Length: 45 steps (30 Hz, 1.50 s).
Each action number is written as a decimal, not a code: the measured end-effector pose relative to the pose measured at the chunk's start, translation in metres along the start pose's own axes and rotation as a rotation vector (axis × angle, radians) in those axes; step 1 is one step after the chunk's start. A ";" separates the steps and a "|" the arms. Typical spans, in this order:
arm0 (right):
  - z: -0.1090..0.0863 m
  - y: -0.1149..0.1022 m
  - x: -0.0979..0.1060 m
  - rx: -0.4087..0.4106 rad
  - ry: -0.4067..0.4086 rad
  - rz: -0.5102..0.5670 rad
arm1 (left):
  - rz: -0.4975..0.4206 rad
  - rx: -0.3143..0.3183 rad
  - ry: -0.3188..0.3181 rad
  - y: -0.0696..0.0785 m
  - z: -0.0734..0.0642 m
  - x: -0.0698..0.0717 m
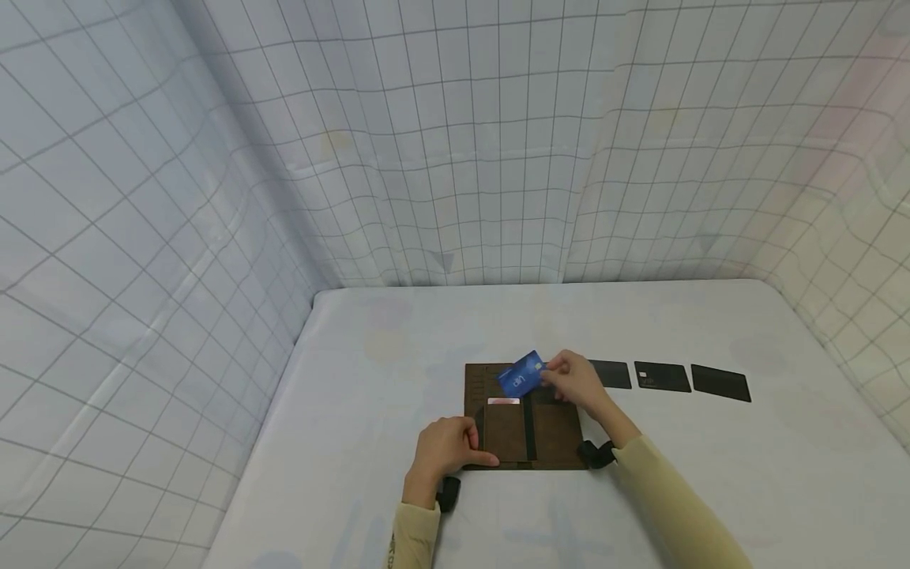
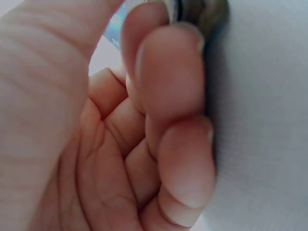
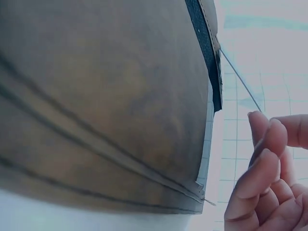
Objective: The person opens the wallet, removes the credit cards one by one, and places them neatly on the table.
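Note:
A brown wallet (image 1: 557,435) lies spread out on the white table, a dark strip down its middle and slots along its upper left part. My left hand (image 1: 446,444) grips its lower left edge, thumb across the front; in the left wrist view the curled fingers (image 2: 171,72) hide most of the wallet (image 2: 207,14). Between thumb and fingers my right hand (image 1: 577,381) pinches a blue bank card (image 1: 522,374), tilted over the wallet's upper part. The card (image 3: 240,79) appears edge-on in the right wrist view. A pale card (image 1: 503,401) peeks out of the left pocket.
Right of the wallet, black cards lie in a row: one (image 1: 613,374) partly behind the right hand, a VIP card (image 1: 663,377) beside it, and another (image 1: 721,382) at the far end. Grid-patterned white curtains (image 1: 455,158) rise behind and beside the table (image 1: 341,427).

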State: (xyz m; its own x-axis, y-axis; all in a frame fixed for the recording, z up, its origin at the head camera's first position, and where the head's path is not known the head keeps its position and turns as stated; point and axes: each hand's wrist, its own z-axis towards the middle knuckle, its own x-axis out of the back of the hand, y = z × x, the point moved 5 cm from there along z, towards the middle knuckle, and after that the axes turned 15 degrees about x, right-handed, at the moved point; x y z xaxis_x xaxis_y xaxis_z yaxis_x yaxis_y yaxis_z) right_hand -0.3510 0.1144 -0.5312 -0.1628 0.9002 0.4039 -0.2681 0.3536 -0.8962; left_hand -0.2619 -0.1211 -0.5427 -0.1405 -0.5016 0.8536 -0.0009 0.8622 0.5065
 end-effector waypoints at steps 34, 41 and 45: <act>-0.097 0.031 0.082 -0.169 0.313 0.141 | -0.054 0.004 0.002 -0.008 -0.007 -0.003; -0.106 0.041 0.094 -0.220 0.312 0.107 | -0.072 0.019 0.000 -0.007 -0.003 0.001; -0.106 0.045 0.097 -0.228 0.298 0.094 | -0.072 0.025 -0.010 -0.007 0.000 0.000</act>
State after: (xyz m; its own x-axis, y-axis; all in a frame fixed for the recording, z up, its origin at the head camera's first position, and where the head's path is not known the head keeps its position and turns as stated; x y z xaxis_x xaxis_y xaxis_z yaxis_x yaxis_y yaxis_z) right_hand -0.2780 0.2449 -0.5518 0.1158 0.9539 0.2768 -0.0413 0.2831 -0.9582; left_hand -0.2617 -0.1274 -0.5462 -0.1495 -0.5619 0.8136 -0.0356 0.8254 0.5635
